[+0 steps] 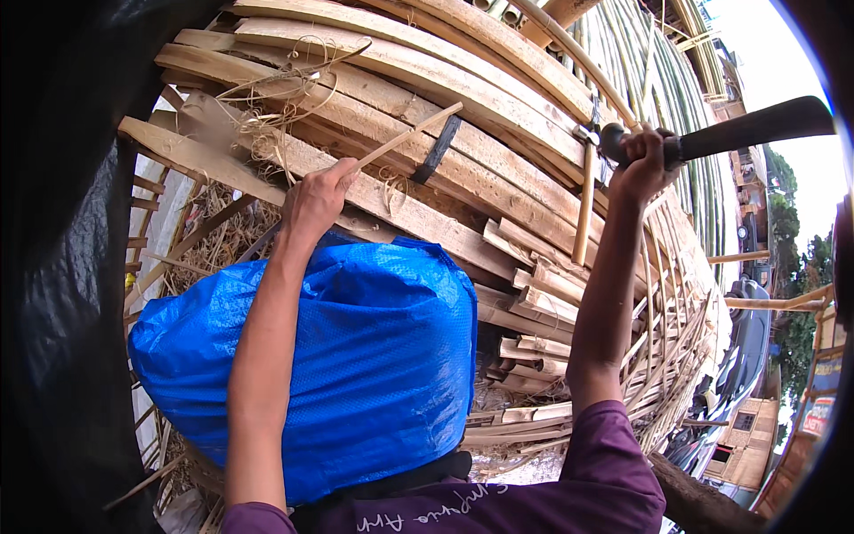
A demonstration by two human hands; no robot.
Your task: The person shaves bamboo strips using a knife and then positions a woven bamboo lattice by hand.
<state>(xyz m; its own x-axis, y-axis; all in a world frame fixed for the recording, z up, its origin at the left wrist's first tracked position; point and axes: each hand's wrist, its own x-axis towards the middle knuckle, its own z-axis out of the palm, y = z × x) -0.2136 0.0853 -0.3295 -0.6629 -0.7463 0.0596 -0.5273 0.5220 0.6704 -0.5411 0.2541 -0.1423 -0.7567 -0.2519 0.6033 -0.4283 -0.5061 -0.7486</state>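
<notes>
Currently, L hand (316, 200) pinches a slim wood strip (405, 140) above the planks (445, 76); R hand (642, 165) is wrapped round the machete (756, 127), well apart from it. Curled shavings (271, 133) nearby suggest some trimming's done; amt left, can't tell.

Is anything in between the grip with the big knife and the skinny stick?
In this view, a hammer-like tool shows between the right grip, holding the machete, and the wooden strip in the left grip. Whether it truly blocks the way can't be told.
</notes>
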